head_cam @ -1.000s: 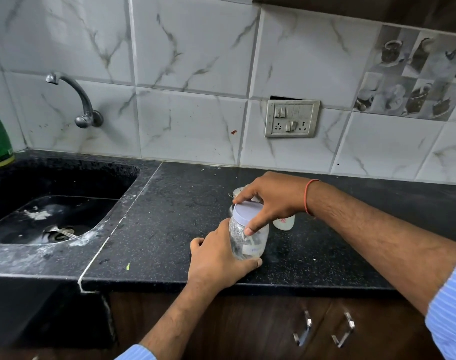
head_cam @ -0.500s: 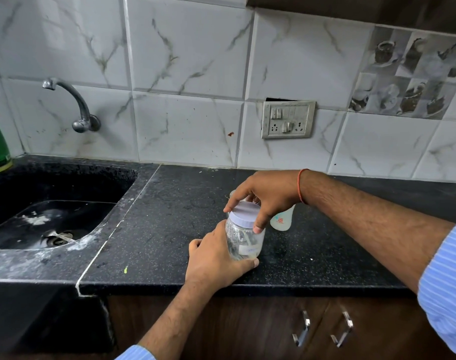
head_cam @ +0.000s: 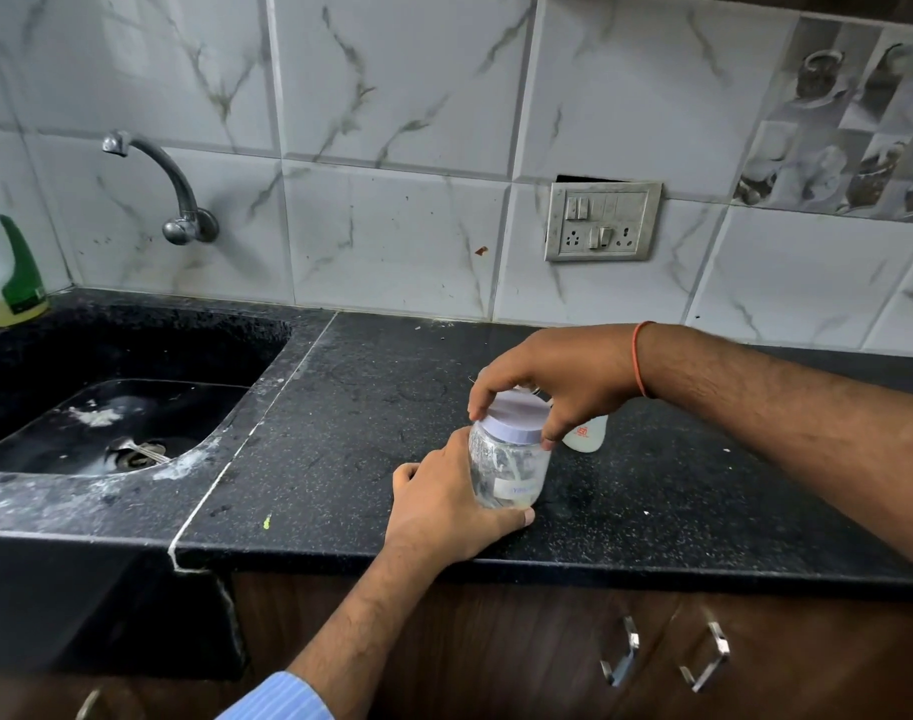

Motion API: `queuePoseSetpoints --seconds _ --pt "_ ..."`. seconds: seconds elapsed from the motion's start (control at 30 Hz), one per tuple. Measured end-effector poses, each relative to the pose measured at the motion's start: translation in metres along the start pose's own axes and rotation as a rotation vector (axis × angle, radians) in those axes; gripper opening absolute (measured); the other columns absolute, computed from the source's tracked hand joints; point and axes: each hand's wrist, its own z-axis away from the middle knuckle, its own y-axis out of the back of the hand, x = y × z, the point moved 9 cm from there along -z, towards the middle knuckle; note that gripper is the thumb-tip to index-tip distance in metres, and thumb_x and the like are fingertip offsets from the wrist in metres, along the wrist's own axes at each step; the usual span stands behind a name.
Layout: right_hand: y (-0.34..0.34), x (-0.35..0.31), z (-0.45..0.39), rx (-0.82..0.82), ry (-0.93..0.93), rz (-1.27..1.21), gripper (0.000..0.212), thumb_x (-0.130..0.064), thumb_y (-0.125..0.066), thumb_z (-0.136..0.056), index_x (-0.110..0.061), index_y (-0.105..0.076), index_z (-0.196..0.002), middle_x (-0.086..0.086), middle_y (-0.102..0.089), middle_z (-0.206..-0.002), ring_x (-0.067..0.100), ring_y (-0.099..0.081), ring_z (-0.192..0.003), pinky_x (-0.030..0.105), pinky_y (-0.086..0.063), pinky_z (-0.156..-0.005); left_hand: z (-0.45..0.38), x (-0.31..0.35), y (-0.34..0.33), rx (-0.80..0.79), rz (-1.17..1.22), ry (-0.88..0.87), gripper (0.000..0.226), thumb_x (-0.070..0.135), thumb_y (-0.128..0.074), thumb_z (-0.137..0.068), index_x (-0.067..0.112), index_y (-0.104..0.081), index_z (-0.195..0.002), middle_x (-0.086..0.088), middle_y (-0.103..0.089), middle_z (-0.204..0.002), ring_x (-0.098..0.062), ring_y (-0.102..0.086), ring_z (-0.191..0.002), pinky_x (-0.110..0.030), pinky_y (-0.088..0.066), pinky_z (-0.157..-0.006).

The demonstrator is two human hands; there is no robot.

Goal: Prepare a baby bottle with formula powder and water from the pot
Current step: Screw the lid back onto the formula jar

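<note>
A clear plastic jar with a pale lilac lid stands on the black counter near its front edge. My left hand wraps around the jar's left side and base. From above, my right hand grips the lid's rim with its fingertips. Just behind the jar, a white baby bottle lies partly hidden under my right hand. No pot is in view.
A black sink with a wall tap lies to the left. A green-capped soap bottle stands at the far left. A switch and socket plate is on the tiled wall. Cabinet handles show below the counter.
My right hand's fingers have shifted around the lid's rim while my left hand stays on the jar. The jar stands in the same spot.
</note>
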Motion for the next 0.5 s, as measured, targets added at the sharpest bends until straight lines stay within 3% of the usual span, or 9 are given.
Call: queuePoseSetpoints --seconds 0.13,0.37,0.43,0.5 --pt "0.002 -0.008 0.008 -0.001 0.07 0.081 0.074 -0.014 -0.088 -0.079 -0.043 -0.059 -0.14 -0.025 -0.062 -0.142 0.001 -0.058 -0.119 0.026 -0.047 -0.098 -0.001 -0.002 -0.002 -0.008 -0.014 0.008 0.094 0.078 -0.084 -0.07 0.042 -0.04 -0.145 0.024 -0.064 -0.129 -0.006 -0.059 -0.131 -0.037 -0.025 -0.116" --pt "0.003 -0.003 0.001 -0.029 -0.047 0.095 0.076 -0.033 -0.092 -0.08 -0.044 -0.057 -0.147 -0.019 -0.063 -0.143 -0.006 -0.051 -0.095 0.006 -0.034 -0.078 0.0 -0.003 -0.002 0.008 0.006 0.007 0.099 0.079 -0.084 -0.067 0.042 -0.041 -0.149 0.026 -0.065 -0.131 -0.005 -0.059 -0.132 -0.036 -0.024 -0.115" --pt "0.004 0.0 0.0 -0.027 -0.076 0.072 0.077 -0.042 -0.092 -0.078 -0.045 -0.058 -0.147 -0.016 -0.066 -0.142 0.002 -0.061 -0.108 0.016 -0.043 -0.084 0.0 -0.003 -0.002 0.005 0.005 0.006 0.098 0.08 -0.083 -0.066 0.042 -0.043 -0.147 0.026 -0.066 -0.131 -0.005 -0.059 -0.132 -0.039 -0.026 -0.118" --pt "0.006 0.002 0.0 -0.006 -0.098 0.103 0.078 -0.054 -0.09 -0.078 -0.045 -0.057 -0.148 -0.015 -0.067 -0.141 0.005 -0.062 -0.105 0.023 -0.045 -0.085 0.0 -0.002 -0.002 -0.004 0.0 0.004 0.098 0.082 -0.08 -0.065 0.043 -0.043 -0.146 0.026 -0.066 -0.131 -0.005 -0.06 -0.132 -0.04 -0.028 -0.119"
